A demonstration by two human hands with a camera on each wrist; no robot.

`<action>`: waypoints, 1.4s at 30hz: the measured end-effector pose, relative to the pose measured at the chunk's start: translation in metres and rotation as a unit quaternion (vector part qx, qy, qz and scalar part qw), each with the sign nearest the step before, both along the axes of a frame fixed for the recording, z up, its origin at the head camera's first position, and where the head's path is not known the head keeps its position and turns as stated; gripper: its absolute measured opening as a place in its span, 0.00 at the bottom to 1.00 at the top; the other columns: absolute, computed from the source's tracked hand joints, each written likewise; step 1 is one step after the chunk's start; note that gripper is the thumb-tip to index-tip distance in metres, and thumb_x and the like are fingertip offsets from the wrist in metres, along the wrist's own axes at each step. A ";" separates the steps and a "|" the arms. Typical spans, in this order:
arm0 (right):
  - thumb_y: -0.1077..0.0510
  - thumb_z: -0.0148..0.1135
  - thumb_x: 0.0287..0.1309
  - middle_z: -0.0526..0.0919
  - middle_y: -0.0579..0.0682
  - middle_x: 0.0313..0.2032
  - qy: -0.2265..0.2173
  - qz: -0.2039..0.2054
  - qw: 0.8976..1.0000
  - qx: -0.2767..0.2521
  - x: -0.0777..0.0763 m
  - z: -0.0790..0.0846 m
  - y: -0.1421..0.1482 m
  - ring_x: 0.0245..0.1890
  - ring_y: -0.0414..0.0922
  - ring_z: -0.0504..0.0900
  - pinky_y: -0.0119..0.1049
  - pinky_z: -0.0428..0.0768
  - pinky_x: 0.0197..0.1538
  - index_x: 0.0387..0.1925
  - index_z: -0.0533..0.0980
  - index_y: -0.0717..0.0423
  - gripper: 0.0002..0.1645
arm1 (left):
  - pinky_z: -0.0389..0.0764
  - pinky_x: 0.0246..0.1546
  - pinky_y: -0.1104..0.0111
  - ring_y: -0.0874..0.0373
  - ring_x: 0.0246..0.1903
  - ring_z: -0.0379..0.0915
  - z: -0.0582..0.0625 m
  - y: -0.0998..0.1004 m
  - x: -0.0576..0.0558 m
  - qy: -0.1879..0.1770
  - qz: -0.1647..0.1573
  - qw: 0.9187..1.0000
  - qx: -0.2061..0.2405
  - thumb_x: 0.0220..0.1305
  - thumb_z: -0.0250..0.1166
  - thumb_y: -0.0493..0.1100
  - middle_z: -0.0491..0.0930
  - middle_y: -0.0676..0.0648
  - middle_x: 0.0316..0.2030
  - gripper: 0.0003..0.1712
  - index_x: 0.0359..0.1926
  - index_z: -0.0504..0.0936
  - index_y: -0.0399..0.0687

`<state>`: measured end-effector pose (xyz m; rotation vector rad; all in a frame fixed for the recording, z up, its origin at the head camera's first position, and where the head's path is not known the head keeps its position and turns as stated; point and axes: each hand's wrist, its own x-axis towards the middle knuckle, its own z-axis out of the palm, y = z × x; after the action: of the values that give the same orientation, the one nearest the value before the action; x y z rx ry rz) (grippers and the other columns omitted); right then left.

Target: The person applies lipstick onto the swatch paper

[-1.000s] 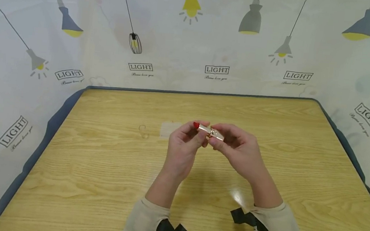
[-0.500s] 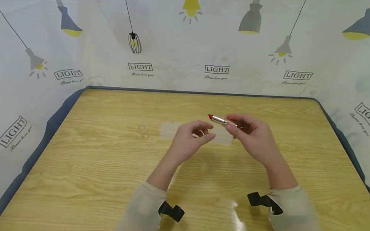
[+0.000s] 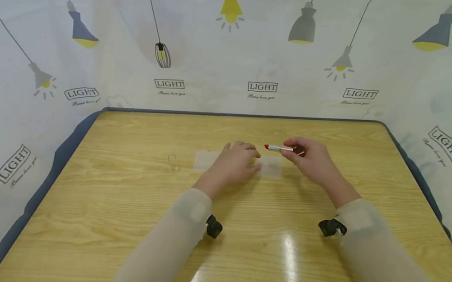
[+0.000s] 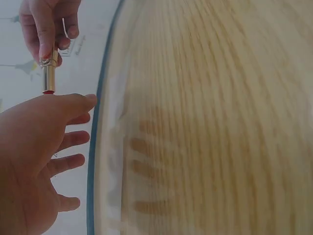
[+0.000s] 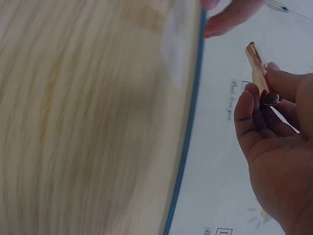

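Observation:
A gold lipstick (image 3: 277,148) with its red tip bared lies nearly level in the air above the table, the tip toward the left. My right hand (image 3: 311,160) pinches its base between thumb and fingers; in the right wrist view the lipstick (image 5: 257,68) shows its round base end near the palm. Just left of the red tip, my left hand (image 3: 235,162) hovers with fingers loosely spread and nothing in it. The left wrist view shows those fingers (image 4: 73,139) apart from each other, the thumb just below the lipstick (image 4: 49,76).
A whitish translucent strip (image 3: 270,168) is stuck to the wooden table (image 3: 129,213) beneath the hands. Left of it lies a faint loop-shaped mark (image 3: 172,161). A white curtain (image 3: 202,43) printed with lamps borders the table's back and sides.
A second ago both hands were on the lipstick. My left hand has let go and spread its fingers, while my right hand has carried the lipstick rightward and turned it closer to level.

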<state>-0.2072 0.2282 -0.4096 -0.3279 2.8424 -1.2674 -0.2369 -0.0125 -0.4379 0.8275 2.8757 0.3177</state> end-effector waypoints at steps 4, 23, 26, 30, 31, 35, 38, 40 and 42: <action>0.54 0.65 0.75 0.89 0.62 0.48 0.002 0.026 0.999 0.038 -0.010 -0.013 0.004 0.46 0.54 0.87 0.35 0.84 0.40 0.59 0.81 0.63 0.20 | 0.54 0.79 0.29 0.49 0.82 0.56 -0.007 0.002 -0.006 -0.008 -0.013 0.999 -0.037 0.83 0.52 0.62 0.67 0.54 0.80 0.26 0.74 0.76 0.67; 0.61 0.65 0.75 0.91 0.61 0.52 0.109 0.085 0.982 0.126 -0.023 -0.042 0.004 0.52 0.57 0.90 0.54 0.89 0.53 0.58 0.85 0.61 0.16 | 0.48 0.79 0.27 0.49 0.85 0.50 -0.018 0.002 -0.004 -0.021 0.003 0.994 -0.107 0.83 0.49 0.66 0.56 0.63 0.84 0.34 0.82 0.64 0.66; 0.61 0.64 0.75 0.91 0.60 0.52 0.124 0.081 0.980 0.129 -0.025 -0.044 0.003 0.52 0.57 0.90 0.54 0.89 0.53 0.58 0.85 0.61 0.16 | 0.49 0.79 0.28 0.49 0.85 0.49 -0.018 0.002 -0.002 -0.024 0.003 0.994 -0.104 0.83 0.48 0.66 0.55 0.63 0.84 0.34 0.82 0.63 0.66; 0.61 0.65 0.74 0.91 0.60 0.52 0.132 0.077 0.980 0.130 -0.027 -0.046 0.001 0.53 0.58 0.90 0.54 0.88 0.55 0.58 0.86 0.61 0.15 | 0.51 0.80 0.30 0.49 0.86 0.47 -0.019 0.001 0.000 -0.030 0.003 0.995 -0.095 0.84 0.47 0.64 0.53 0.63 0.85 0.34 0.83 0.61 0.66; 0.62 0.65 0.74 0.91 0.60 0.53 0.132 0.078 0.980 0.130 -0.028 -0.046 0.001 0.54 0.58 0.90 0.55 0.88 0.56 0.58 0.86 0.61 0.15 | 0.51 0.80 0.30 0.49 0.86 0.47 -0.020 0.001 0.001 -0.031 0.004 0.995 -0.092 0.84 0.47 0.64 0.53 0.63 0.85 0.33 0.83 0.61 0.66; 0.62 0.65 0.74 0.91 0.60 0.53 0.130 0.085 0.979 0.131 -0.028 -0.047 -0.001 0.55 0.58 0.89 0.55 0.88 0.57 0.57 0.86 0.61 0.15 | 0.52 0.80 0.32 0.49 0.86 0.46 -0.021 0.001 0.002 -0.034 0.003 0.996 -0.084 0.85 0.46 0.63 0.52 0.62 0.85 0.33 0.84 0.60 0.65; 0.63 0.65 0.74 0.90 0.60 0.54 0.130 0.088 0.979 0.132 -0.028 -0.046 -0.001 0.55 0.58 0.89 0.55 0.87 0.57 0.58 0.86 0.61 0.15 | 0.52 0.81 0.32 0.49 0.86 0.46 -0.021 0.000 0.003 -0.034 0.002 0.996 -0.081 0.85 0.47 0.63 0.52 0.62 0.85 0.33 0.84 0.60 0.65; 0.63 0.64 0.74 0.90 0.60 0.54 0.130 0.088 0.979 0.132 -0.028 -0.046 -0.002 0.55 0.58 0.89 0.56 0.87 0.57 0.58 0.85 0.61 0.15 | 0.52 0.81 0.32 0.49 0.86 0.46 -0.020 -0.001 0.003 -0.034 0.002 0.996 -0.079 0.85 0.47 0.63 0.52 0.62 0.85 0.33 0.84 0.60 0.65; 0.63 0.64 0.74 0.90 0.60 0.54 0.126 0.087 0.979 0.134 -0.027 -0.046 -0.002 0.55 0.58 0.89 0.55 0.87 0.57 0.58 0.85 0.60 0.16 | 0.52 0.81 0.32 0.49 0.86 0.46 -0.020 -0.001 0.003 -0.035 0.001 0.996 -0.078 0.84 0.47 0.63 0.52 0.62 0.85 0.34 0.84 0.60 0.65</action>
<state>-0.2346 0.2263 -0.4553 -0.7579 3.0542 -0.8534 -0.2343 -0.0139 -0.4574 0.7687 2.7931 0.1190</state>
